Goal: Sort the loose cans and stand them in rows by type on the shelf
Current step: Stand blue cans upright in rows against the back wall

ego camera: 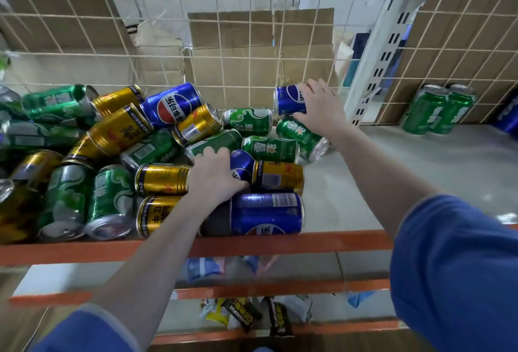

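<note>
A heap of loose cans lies on the grey shelf [392,178]: green ones, gold ones and blue ones, most on their sides. My left hand [215,175] grips a small blue can [241,166] in the middle of the heap, beside a gold can [277,178]. My right hand [322,105] wraps around another blue can [288,99] at the heap's back right, near the wire mesh. Below it lies a green can [302,138]. Two green cans [437,112] stand upright together at the far right, with a blue can [508,116] partly cut off beside them.
Wire mesh [224,57] closes the shelf's back, with cardboard behind it. An orange beam [280,245] forms the front edge. A white slotted upright [375,71] stands right of the heap. Lower shelves hold snack packets [252,315].
</note>
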Demonstrator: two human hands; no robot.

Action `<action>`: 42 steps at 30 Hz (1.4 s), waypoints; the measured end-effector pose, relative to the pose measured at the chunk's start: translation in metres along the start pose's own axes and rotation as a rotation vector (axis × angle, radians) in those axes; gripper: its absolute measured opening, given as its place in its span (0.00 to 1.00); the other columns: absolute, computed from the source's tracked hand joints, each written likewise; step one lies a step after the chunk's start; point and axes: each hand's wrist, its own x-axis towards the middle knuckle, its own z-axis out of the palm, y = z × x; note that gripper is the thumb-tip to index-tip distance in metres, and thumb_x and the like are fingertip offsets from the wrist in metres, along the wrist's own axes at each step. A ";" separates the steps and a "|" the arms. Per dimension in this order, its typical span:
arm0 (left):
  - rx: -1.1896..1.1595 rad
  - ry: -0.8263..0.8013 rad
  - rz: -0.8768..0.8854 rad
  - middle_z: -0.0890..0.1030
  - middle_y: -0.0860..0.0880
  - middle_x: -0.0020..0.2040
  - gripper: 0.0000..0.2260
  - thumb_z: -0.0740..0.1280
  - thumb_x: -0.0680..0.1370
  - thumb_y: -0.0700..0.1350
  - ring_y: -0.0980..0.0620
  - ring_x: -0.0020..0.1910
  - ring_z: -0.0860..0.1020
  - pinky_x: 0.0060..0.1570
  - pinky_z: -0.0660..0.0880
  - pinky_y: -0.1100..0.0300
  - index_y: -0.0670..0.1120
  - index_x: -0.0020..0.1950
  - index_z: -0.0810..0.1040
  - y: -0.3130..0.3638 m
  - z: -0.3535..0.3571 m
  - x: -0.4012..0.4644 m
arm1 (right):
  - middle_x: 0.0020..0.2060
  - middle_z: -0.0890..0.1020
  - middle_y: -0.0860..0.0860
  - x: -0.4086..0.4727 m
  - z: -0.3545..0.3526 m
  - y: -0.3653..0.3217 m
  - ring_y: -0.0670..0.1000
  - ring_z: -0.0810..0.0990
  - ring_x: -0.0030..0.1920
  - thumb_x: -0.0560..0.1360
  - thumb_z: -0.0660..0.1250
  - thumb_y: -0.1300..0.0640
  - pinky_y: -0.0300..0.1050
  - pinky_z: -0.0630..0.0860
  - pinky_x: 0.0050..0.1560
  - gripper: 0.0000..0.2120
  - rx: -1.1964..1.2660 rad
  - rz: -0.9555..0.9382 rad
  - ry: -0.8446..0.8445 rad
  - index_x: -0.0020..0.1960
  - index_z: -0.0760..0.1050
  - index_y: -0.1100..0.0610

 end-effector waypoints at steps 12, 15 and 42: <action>-0.228 0.100 0.002 0.71 0.44 0.58 0.33 0.75 0.67 0.55 0.44 0.57 0.71 0.53 0.70 0.54 0.44 0.66 0.69 -0.002 0.001 0.004 | 0.56 0.75 0.59 0.034 -0.009 0.001 0.58 0.72 0.57 0.67 0.67 0.33 0.54 0.68 0.58 0.34 -0.299 -0.101 -0.067 0.59 0.71 0.60; -0.414 0.207 -0.016 0.72 0.47 0.55 0.27 0.75 0.68 0.52 0.49 0.52 0.72 0.47 0.66 0.60 0.45 0.62 0.71 0.000 -0.002 0.005 | 0.52 0.75 0.59 0.033 -0.008 0.002 0.56 0.72 0.50 0.67 0.70 0.36 0.49 0.71 0.49 0.32 -0.190 -0.099 -0.055 0.55 0.71 0.62; -1.187 0.433 0.323 0.75 0.56 0.50 0.27 0.76 0.64 0.41 0.65 0.45 0.77 0.46 0.72 0.72 0.52 0.57 0.66 0.099 -0.011 -0.029 | 0.56 0.76 0.48 -0.218 -0.028 0.044 0.46 0.76 0.53 0.63 0.76 0.67 0.40 0.75 0.52 0.34 1.204 0.804 0.604 0.64 0.67 0.52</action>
